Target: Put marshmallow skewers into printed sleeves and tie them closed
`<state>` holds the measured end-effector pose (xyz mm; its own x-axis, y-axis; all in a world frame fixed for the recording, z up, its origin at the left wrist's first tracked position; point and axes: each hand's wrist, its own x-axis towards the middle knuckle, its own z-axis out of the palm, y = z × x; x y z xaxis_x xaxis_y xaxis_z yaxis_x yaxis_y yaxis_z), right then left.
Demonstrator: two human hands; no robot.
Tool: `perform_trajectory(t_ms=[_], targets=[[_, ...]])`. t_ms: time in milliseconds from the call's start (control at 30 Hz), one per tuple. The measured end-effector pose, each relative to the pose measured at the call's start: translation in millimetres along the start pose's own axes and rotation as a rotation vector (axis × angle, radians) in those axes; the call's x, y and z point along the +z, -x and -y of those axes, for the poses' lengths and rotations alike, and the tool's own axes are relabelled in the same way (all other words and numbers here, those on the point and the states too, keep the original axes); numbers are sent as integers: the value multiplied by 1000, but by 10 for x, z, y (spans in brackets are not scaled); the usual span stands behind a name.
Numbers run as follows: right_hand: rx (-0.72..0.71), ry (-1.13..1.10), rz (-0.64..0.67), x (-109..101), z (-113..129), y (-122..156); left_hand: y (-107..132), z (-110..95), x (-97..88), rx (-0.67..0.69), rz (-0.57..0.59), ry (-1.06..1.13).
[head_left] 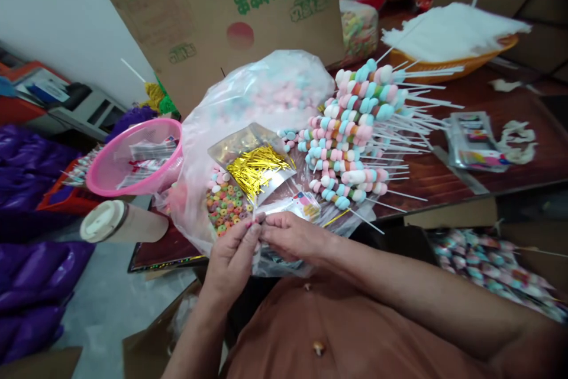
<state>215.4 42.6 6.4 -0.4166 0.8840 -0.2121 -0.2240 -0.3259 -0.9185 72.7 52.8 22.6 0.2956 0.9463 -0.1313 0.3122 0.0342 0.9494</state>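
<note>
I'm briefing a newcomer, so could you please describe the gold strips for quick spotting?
Start from the big cardboard box, then find the large translucent bag in front of it on the table. At its near side, just beyond the left hand and right hand, the gold strips lie on a silvery pouch. They are thin and shiny, unlike the coloured rings beside them.

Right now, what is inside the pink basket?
Thin clear packets lie in the pink basket, some red showing. Whatever is under them cannot be seen, because they cover it.

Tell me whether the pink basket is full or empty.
Partly filled: the pink basket holds plastic packets, with bare wall showing beside them.
</note>
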Motion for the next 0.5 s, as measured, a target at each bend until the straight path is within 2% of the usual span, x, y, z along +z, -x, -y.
perform_trajectory(t_ms=[67,167,200,267,333,367,400,500], targets=[[-84,371,-105,-125,-24,77,-41,-48,10,46,130,-176],[-162,670,-5,-400,-70,281,-125,-100,37,-62,483,-248],[-158,710,-21,-508,-79,364,-161,-111,62,-62,552,-299],[-179,767,-235,-702,-75,529,-238,-125,163,72,556,-516],[-254,838,-461,-812,-42,663,-304,-136,352,294,491,-784],[-290,891,-478,-827,-21,712,-324,-141,478,395,472,-882],[-296,945,-438,-823,-4,753,-333,-147,615,481,465,-942],[-153,981,-298,-823,-23,896,-320,-171,977,686,466,-916]])
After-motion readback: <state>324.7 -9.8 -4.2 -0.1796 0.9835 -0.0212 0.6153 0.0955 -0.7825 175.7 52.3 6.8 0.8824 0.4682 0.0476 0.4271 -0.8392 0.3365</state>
